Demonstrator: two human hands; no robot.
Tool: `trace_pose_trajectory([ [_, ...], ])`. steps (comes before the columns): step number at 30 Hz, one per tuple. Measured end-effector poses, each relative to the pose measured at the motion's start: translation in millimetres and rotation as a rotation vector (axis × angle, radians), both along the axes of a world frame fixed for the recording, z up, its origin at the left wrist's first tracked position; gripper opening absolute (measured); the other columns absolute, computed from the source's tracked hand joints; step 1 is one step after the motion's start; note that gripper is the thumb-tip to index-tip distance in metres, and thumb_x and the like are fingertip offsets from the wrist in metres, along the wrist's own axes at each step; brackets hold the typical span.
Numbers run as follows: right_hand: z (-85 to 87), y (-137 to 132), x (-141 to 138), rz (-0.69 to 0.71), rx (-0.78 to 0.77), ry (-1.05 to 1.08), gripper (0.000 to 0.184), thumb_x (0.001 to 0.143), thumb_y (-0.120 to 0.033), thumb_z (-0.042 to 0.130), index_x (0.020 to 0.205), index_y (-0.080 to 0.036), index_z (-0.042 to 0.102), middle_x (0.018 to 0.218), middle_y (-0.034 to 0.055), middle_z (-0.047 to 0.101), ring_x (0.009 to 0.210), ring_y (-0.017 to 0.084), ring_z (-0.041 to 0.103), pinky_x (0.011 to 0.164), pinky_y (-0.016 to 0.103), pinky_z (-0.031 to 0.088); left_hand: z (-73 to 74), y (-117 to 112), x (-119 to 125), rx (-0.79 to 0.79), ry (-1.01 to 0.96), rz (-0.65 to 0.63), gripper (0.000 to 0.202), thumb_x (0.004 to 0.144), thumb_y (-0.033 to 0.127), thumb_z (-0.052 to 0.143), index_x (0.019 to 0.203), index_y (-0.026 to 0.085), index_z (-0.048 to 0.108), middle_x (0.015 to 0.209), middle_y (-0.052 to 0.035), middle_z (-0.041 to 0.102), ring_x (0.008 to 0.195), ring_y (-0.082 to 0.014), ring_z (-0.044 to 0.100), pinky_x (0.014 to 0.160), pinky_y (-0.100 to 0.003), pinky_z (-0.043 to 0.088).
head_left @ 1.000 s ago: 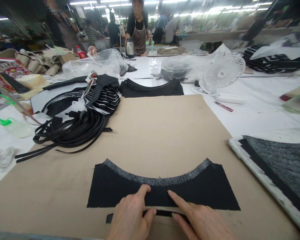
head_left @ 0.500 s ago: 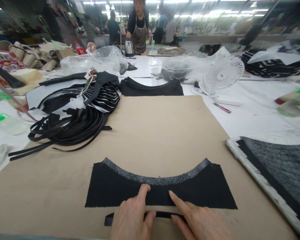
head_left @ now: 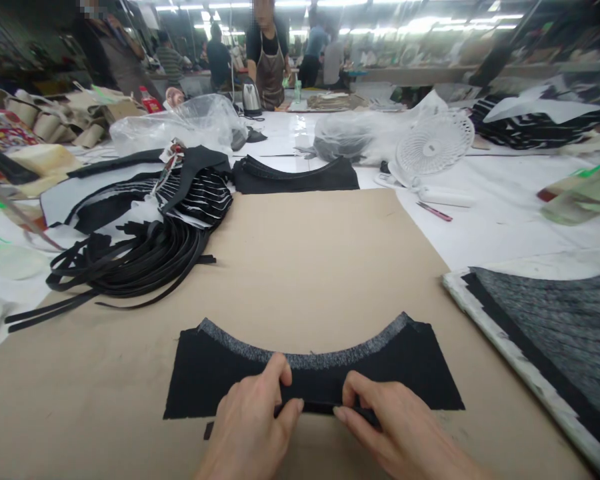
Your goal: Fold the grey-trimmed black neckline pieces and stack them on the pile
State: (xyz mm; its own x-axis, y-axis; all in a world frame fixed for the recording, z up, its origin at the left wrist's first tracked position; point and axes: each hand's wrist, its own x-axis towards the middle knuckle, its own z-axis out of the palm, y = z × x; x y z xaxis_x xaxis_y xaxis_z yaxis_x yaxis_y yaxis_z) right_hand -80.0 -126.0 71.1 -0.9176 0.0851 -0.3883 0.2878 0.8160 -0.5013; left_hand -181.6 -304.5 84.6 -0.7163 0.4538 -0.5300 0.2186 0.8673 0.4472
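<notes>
A black fabric piece (head_left: pixel 215 373) with a curved grey-edged neckline lies flat on the brown paper sheet (head_left: pixel 300 267). A narrow black strip (head_left: pixel 315 406) runs along its lower edge. My left hand (head_left: pixel 253 430) pinches the strip and the fabric edge between thumb and forefinger. My right hand (head_left: pixel 395 433) pinches the same strip a little to the right, with its fingers curled over the fabric.
A heap of black strips (head_left: pixel 130 263) and striped fabric (head_left: pixel 205 193) lies at the left. Another black piece (head_left: pixel 295 177) sits beyond the paper, near a white fan (head_left: pixel 433 147). A grey panel (head_left: pixel 555 320) is at right. A person in an apron (head_left: pixel 267 53) stands behind.
Both hands moved up onto the fabric's lower edge. My fingers went from lying stretched out to a pinch on the black strip, which now sits against the fabric edge.
</notes>
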Motion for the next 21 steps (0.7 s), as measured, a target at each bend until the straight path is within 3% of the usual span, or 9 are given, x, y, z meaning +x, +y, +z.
trace_pose_trajectory([
  [3,9.5,2,-19,-0.057,0.017,0.003,0.018,0.09,-0.027,0.053,0.075,-0.023,0.061,0.068,-0.0018,0.064,0.063,0.015,0.059,0.056,0.025,0.027,1.6,7,-14,0.021,0.042,-0.019,0.008,0.081,0.028,0.057,0.074,0.024,0.06,0.065,0.0039,0.058,0.065,-0.014,0.054,0.057,-0.025,0.023],
  [8,13.0,4,-39,-0.07,0.096,-0.041,0.02,0.09,-0.024,0.053,0.074,-0.021,0.064,0.066,0.0008,0.066,0.065,0.017,0.061,0.056,0.026,0.025,-1.6,20,-28,0.02,0.053,-0.005,0.01,0.078,0.024,0.057,0.07,0.022,0.061,0.064,0.0029,0.06,0.064,-0.0135,0.054,0.057,-0.025,0.024],
  [21,9.4,4,-45,-0.053,0.206,-0.079,0.022,0.09,-0.023,0.05,0.074,-0.02,0.066,0.071,0.0051,0.069,0.071,0.02,0.066,0.056,0.027,0.028,-6.5,27,-30,0.008,0.072,-0.019,0.009,0.077,0.022,0.055,0.07,0.022,0.061,0.064,0.0021,0.061,0.065,-0.0139,0.055,0.057,-0.025,0.024],
])
